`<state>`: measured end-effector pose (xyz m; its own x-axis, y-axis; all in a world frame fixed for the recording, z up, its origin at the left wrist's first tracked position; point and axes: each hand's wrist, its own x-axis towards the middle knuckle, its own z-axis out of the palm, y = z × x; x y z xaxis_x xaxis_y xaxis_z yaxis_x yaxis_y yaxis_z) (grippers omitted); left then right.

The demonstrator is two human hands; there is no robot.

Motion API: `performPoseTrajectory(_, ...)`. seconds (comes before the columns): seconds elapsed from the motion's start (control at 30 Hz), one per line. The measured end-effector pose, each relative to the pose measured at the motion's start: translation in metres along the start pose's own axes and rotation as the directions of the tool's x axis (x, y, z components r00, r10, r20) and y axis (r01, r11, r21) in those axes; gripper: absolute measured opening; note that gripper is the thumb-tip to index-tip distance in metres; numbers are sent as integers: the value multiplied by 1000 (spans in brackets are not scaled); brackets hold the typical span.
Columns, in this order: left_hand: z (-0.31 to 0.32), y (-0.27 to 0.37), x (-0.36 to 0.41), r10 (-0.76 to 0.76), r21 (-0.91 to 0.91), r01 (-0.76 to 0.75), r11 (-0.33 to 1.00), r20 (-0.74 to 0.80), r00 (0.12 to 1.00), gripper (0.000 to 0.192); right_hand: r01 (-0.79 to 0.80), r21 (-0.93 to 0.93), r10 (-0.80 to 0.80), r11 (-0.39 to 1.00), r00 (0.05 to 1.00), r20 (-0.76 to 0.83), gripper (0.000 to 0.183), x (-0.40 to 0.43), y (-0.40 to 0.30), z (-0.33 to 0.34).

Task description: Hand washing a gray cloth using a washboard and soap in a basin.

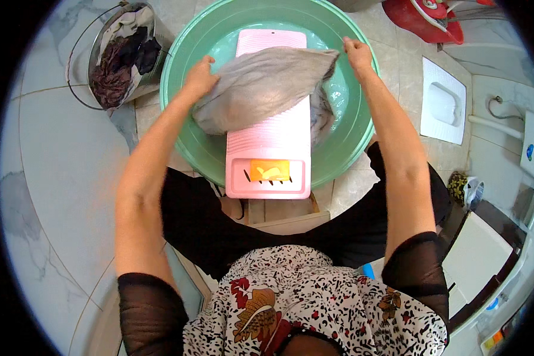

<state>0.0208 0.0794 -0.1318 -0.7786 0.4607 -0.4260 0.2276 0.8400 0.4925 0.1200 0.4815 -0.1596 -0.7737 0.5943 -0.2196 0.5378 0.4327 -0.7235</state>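
Note:
A wet grey cloth point(271, 84) is spread slantwise over a pink plastic washboard point(269, 142), part of it hanging into the water at the right. The washboard leans in a large green plastic basin point(173, 89). My left hand point(201, 79) grips the cloth's left edge. Beside the cloth's upper right corner is my right hand point(358, 54), its fingers curled near the basin's inner wall. A small gap shows between that hand and the corner; whether it pinches any fabric is unclear. An orange bar of soap point(270, 171) lies in the washboard's slotted tray.
To the left stands a metal bucket point(153, 84) of dark and light clothes, its wire handle hanging out. A white squat toilet point(443, 100) is set into the tiled floor at right. Red plastic basins point(409, 22) are at upper right. My knees flank the green basin.

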Motion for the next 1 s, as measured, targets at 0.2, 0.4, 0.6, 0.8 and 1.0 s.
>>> performPoseTrajectory(0.2, 102, 66, -21, 561, 106, -551, 828, -198, 804, 51, 367, -21, -363, 930, 926, 103, 37, -74, 9, 43)
performPoseTrajectory(0.4, 128, 52, -44, 538, 273, -506, 818, -53, 841, 37, 828, 114, -732, 549, 411, 544, 33, -276, -38, 65)
performPoseTrajectory(0.6, 136, 72, -56, 466, 10, -468, 884, -109, 878, 15, 912, -21, -607, 410, 290, 740, 46, -336, -7, 51)
performPoseTrajectory(0.8, 113, 86, -73, 272, -198, -264, 944, 13, 962, 23, 940, -169, -668, 296, 331, 666, 52, -342, 0, 57)
performPoseTrajectory(1.0, 70, 118, -113, 421, -204, -393, 897, 116, 900, 46, 911, -327, -432, 252, 408, 804, 52, -343, -19, 71)
